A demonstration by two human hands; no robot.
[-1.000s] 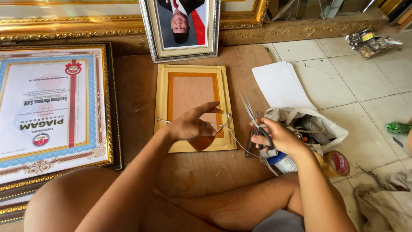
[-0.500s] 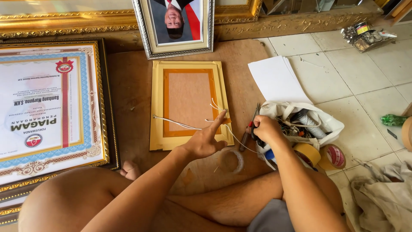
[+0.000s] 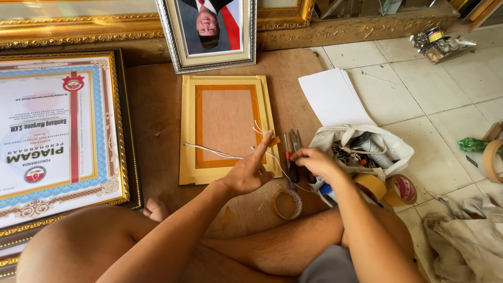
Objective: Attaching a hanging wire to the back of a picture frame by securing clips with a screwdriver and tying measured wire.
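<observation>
Carefully now, because the thin white string [image 3: 220, 153] could slip out from under the small piece of brown tape [image 3: 273, 140] that the left hand [image 3: 249, 175] holds at its fingertips. That tape looks tiny, so it may fold and stick to the fingers first. The left hand is partly open, with the fingers reaching up and pinching only the tape. The string runs away from that hand, across the back of the yellow frame [image 3: 226, 128], which lies face down just above the hand. The frame has a gold edge, an orange band and a plain brown board in the middle.

The right hand [image 3: 314, 162] is curled over the tools [image 3: 293, 149] beside the frame. It may be gripping one, but the fingers hide that. A red-handled tool lies there with pointed metal ones, so a poke is possible. A clear tape roll [image 3: 287, 203] sits just below both hands, near the person's leg.
</observation>
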